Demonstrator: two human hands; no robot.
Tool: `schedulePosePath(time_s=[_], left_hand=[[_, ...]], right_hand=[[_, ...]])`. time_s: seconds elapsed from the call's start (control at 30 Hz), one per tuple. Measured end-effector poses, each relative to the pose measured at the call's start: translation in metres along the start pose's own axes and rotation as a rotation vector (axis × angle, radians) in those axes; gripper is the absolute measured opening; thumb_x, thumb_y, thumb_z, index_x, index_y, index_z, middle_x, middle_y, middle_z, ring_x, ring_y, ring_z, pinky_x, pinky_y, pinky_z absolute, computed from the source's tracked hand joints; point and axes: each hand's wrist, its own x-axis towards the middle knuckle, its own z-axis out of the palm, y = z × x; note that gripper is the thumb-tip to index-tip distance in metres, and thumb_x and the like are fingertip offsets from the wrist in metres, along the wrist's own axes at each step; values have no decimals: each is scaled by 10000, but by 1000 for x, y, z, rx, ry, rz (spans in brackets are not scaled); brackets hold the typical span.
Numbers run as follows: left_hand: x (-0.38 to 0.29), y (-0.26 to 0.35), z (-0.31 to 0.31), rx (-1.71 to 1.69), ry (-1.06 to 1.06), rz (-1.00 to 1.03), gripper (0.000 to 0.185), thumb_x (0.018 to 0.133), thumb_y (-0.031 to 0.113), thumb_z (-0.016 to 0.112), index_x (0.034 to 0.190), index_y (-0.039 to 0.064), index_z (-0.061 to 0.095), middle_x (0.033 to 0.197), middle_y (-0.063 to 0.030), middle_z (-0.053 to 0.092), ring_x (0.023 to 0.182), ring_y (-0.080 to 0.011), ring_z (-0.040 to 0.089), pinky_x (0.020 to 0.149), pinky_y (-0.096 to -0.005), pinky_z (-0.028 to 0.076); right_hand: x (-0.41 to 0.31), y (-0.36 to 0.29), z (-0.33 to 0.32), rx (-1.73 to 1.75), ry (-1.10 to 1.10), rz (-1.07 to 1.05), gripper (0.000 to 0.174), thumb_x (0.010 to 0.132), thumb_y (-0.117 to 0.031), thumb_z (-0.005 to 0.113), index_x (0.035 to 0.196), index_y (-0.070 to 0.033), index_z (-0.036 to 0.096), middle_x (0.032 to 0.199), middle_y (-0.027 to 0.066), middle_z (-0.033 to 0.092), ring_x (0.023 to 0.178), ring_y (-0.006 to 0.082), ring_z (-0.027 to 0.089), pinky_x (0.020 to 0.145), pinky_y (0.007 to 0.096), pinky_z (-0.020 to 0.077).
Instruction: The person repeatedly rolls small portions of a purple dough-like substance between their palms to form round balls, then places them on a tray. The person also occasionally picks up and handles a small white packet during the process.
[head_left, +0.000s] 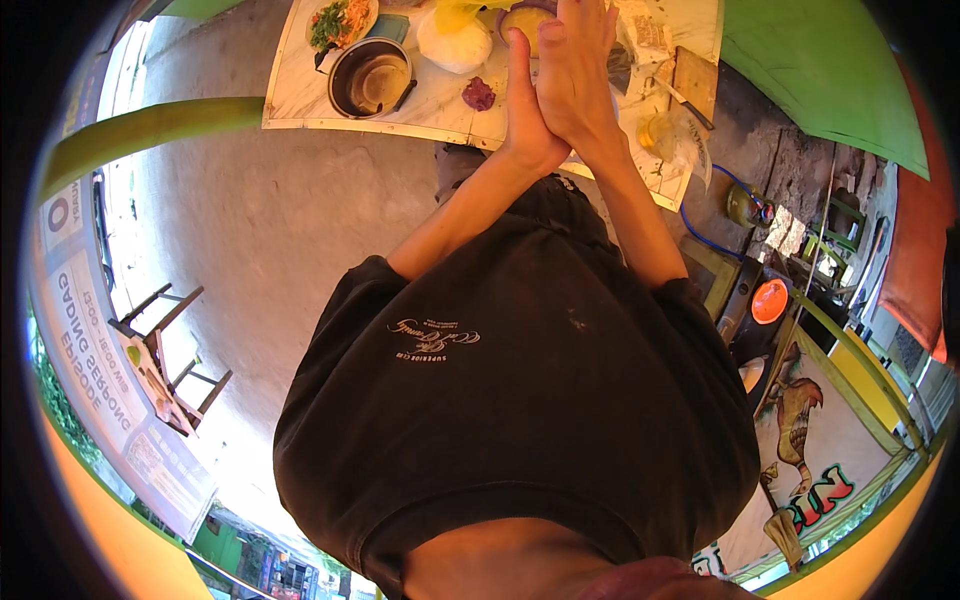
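Observation:
My left hand (529, 112) and my right hand (574, 82) are pressed palm to palm above the front edge of the marble-patterned table (442, 124). Their fingers point away from me. Whether anything lies between the palms is hidden. Just left of the hands, a dark purple lump (478, 94) rests on the tabletop. Behind the fingers sits a purple bowl (504, 26) of yellow contents, partly covered from view. Farther left stand an open metal pot (371, 78) with dark handles and a rounded white plastic bag (455, 43) beneath a yellow one (457, 13).
A plate of chopped greens and shredded carrot (341, 24) is at back left. On the right are a wooden board (694, 79), a knife (688, 106) and a clear plastic bag (664, 136). A gas cylinder (745, 205), blue hose (701, 234) and orange bowl (770, 301) lie beyond.

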Motion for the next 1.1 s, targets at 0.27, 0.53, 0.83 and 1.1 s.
schedulePosePath(time_s=[0.27, 0.53, 0.83, 1.1], left_hand=[[-10, 6, 2, -230, 55, -44, 954, 1001, 843, 276, 1691, 183, 272, 1709, -88, 333, 1543, -275, 355, 1232, -496, 326], [7, 19, -3, -453, -42, 12, 891, 1013, 761, 403, 1672, 167, 321, 1667, -138, 401, 1527, -293, 369, 1272, -430, 252], [-14, 18, 17, -72, 163, 114, 999, 996, 854, 292, 1696, 140, 288, 1700, -46, 365, 1555, -232, 363, 1274, -381, 276], [-5, 44, -1, -495, -59, 11, 928, 1012, 782, 378, 1688, 154, 283, 1702, -155, 341, 1558, -309, 318, 1301, -455, 188]], right_hand=[[7, 1, -6, 818, 72, 392, 819, 1116, -636, 265, 1594, 19, 381, 1632, 204, 406, 1537, 335, 340, 1260, 461, 232], [19, 11, -9, 644, 35, 318, 718, 1137, -572, 301, 1519, 5, 494, 1540, 197, 515, 1445, 336, 450, 1241, 460, 263], [8, -3, 19, 161, 174, -100, 701, 1138, -540, 264, 1475, 19, 520, 1495, 213, 528, 1376, 377, 481, 1182, 487, 311], [28, 21, 8, 1102, 153, 435, 712, 1128, -606, 299, 1438, -14, 545, 1416, 137, 592, 1282, 262, 552, 1112, 406, 386]])
